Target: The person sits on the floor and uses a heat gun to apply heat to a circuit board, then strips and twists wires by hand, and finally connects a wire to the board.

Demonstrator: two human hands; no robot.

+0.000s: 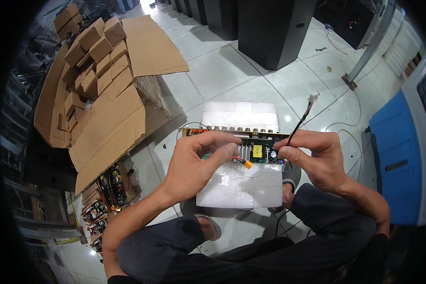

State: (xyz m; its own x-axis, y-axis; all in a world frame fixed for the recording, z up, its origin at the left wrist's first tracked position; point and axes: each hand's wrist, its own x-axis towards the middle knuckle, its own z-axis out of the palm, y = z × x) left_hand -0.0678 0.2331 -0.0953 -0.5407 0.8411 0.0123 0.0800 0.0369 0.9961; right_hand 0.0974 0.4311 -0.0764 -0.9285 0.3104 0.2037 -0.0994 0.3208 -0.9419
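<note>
A long green circuit board (pixel 270 155) with silver heatsink fins and a yellow transformer (pixel 257 151) lies across a white foam block (pixel 236 189) wrapped in clear plastic. Over its left part is my left hand (pixel 194 163), thumb and forefinger drawn together; what they pinch, if anything, is hidden. From beneath that thumb run short red and black wires ending in a yellow plug (pixel 247 164). At the board's right end my right hand (pixel 317 154) pinches a black cable (pixel 298 124) between thumb and forefinger. The cable stands up, with a white connector (pixel 314 97) at its top.
Left of me, a large open carton (pixel 113 128) holds many small brown boxes (pixel 102 49). More circuit boards (pixel 111 187) lie beside it on the floor. Tall black cabinets (pixel 274 33) stand ahead. A blue plastic panel (pixel 397 156) and a metal post (pixel 371 42) are at right.
</note>
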